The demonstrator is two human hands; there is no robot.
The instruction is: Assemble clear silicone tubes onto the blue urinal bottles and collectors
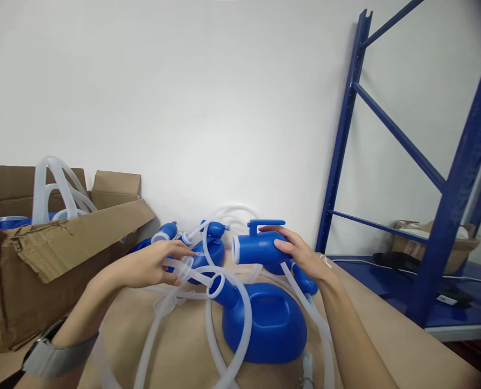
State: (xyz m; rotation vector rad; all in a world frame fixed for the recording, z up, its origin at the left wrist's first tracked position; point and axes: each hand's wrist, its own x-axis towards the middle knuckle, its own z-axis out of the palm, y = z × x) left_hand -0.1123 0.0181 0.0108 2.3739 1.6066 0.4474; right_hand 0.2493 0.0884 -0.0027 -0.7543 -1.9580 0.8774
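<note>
Left hand [151, 267]: curled half closed, a clear hose [182, 266] being pinched between thumb and fingertips, just above the table.
Right hand [299, 251]: wrapped about the rear of a small bottle [256, 248], fingers bent over its top and side; the bottle is held level, white-rimmed mouth turned to the left, handle on top.
Between the hands: loops of hose are tangled over one another; whether the pinched hose is joined to the small bottle cannot be told.
In front: a large bottle [268, 321] is laid flat on the table [386, 335], with hose draped across its neck.
Behind: more blue bottles [210, 251] are seen near the wall, caught up in the same tangle.
Left side: a cardboard box [41, 265] is stood open, with hose and blue plastic showing inside.
Right side: a blue rack [447, 227] is set well apart from the hands.
Progress, as judged: one bottle and one hose are in hand; the rest lie unsorted.
</note>
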